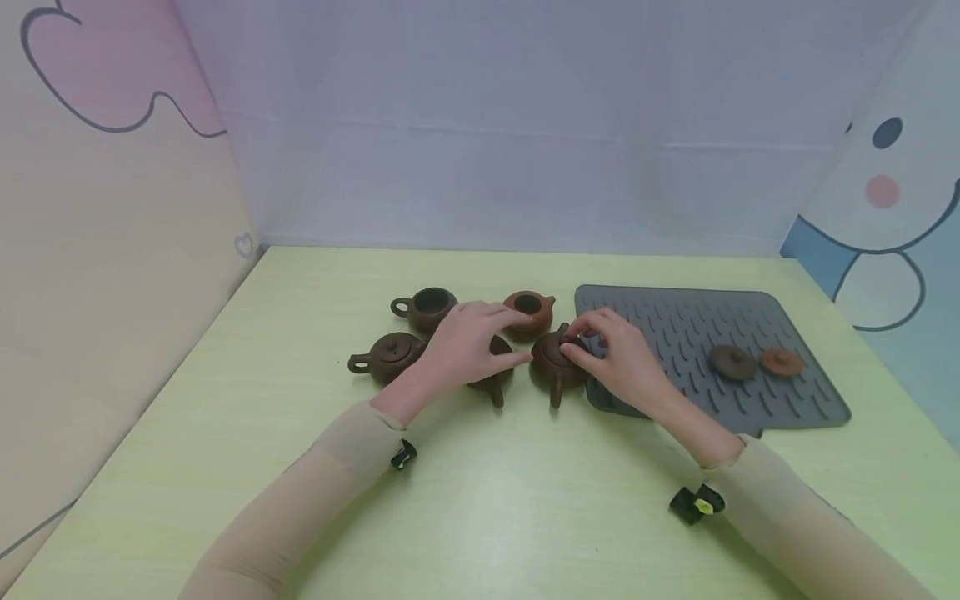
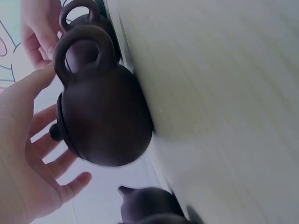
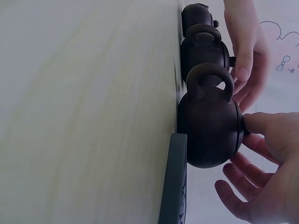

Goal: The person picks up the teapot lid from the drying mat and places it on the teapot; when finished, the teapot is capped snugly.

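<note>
Dark brown, the rightmost teapot (image 1: 552, 373) stands at the left edge of the grey mat (image 1: 667, 329), its lid knob (image 3: 246, 133) pinched by your right hand (image 1: 621, 360). Your left hand (image 1: 468, 346) spreads loosely over the neighbouring lidded teapot (image 2: 105, 116).

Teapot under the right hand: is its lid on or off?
On. The right wrist view shows the lid seated on the teapot, with the right hand at the knob.

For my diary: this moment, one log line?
right hand: pinches round dark-brown lid on matching teapot | left hand: open over similar teapot
</note>
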Demonstrator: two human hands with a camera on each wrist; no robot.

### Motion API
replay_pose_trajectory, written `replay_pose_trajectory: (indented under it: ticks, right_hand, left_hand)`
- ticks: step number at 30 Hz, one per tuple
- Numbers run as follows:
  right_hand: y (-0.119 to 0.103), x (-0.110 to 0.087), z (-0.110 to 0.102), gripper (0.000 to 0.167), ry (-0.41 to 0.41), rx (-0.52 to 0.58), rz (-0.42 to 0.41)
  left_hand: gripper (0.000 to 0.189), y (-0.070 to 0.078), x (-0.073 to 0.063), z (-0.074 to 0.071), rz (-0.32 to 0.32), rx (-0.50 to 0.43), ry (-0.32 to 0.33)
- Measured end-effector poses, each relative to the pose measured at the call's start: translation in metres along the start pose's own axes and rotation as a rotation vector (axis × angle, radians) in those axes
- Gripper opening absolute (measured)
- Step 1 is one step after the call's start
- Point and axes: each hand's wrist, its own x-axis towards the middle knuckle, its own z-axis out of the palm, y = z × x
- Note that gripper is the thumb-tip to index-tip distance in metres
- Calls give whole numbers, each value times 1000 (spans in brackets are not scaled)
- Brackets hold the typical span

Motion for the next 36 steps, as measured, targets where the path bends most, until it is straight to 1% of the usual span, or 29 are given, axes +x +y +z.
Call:
replay_pose_trajectory:
  ticks: [3,5,8,11,16,21,24,27,31,36]
  right_hand:
    - [0,0,0,18,1,9,2]
    - [-1,0,-1,18,2,15,4]
    - [-1,1,-1,18,1,21,5]
    - [-2,1,-1,18,-3,24,7]
    - [-3,0,-2,18,-5,20,7]
    - [-3,0,-1,18,-5,20,6]
    - [-2,0,-1,18,-6,19,7]
    - [-2,0,0,18,-6,22,6]
    - [-3,-1,0,18,2,22,-2]
    - [-3,-1,0,17,6,20,-5]
  left_hand:
    - [48,-10,-7,-5,24,-82,73]
    - [47,-18,-12,-9,34,-141,108]
    - [47,-32,-20,-14,44,-200,155]
    - [48,-48,-29,-20,54,-234,190]
    - [47,-78,-42,-29,63,-235,228]
    - [45,-110,-50,-35,59,-229,284]
    - [47,-125,-53,-38,51,-207,282]
    - [49,-137,-54,-41,47,-170,250]
    - [51,-147,-55,-43,34,-140,210]
    - [54,-157,-53,-41,0,-139,157]
